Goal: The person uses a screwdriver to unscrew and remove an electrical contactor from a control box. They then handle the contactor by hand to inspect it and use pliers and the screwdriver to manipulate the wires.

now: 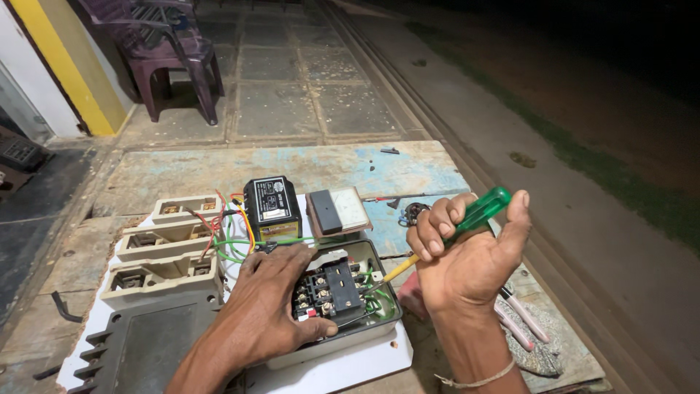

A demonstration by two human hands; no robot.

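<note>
Gripping a green-handled screwdriver (pixel 467 219) with yellow shaft, the right hand (pixel 467 263) probes the grey switch box (pixel 364 328); the left hand (pixel 266 306) lies spread flat, steadying it.

one screwdriver (pixel 467 222), three fuse holders (pixel 162 259), one chair (pixel 164 44)

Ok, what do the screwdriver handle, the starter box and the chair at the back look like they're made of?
Screwdriver handle: translucent green plastic, glossy, light shines through it. Starter box: probably moulded plastic, cream, matte, with rounded edges, though painted metal is possible. Chair: moulded purple plastic, one-piece legs with a dull sheen.
</note>
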